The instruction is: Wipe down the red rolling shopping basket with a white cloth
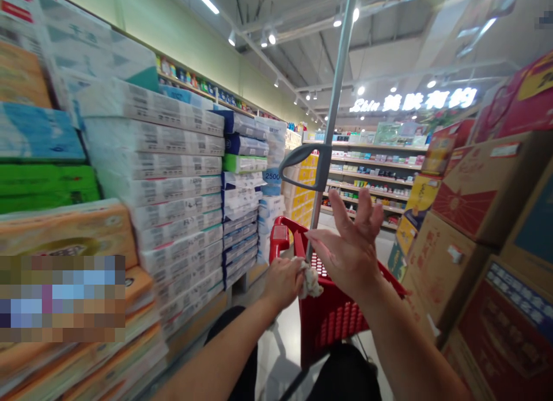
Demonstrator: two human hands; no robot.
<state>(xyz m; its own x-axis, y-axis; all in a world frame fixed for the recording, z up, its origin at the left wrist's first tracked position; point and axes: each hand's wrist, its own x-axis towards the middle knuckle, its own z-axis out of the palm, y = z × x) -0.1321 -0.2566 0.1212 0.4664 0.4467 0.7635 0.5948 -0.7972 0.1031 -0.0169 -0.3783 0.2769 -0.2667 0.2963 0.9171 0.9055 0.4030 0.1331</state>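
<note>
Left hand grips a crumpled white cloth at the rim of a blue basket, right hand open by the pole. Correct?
No: the head view shows the basket is red, not blue. The left hand does grip the crumpled white cloth at its rim; the right hand is open by the pole.

Basket point(332, 314): red plastic, latticed walls, slight sheen. Pole point(334, 101) rising from it: bare metal, smooth, dull grey gleam. Handle point(302, 156) on pole: grey plastic, matt. Rag point(310, 281) in left hand point(283, 283): whitish, crumpled, soft, matt; cloth or paper, cannot tell. Packs point(173, 176) stacked left: thin plastic film wrap, glossy, catching lamp glare. Boxes point(484, 188) stacked right: cardboard, printed red and brown, matt, smooth faces. Floor point(276, 355): pale, hard, smooth, shiny with reflections.
</note>
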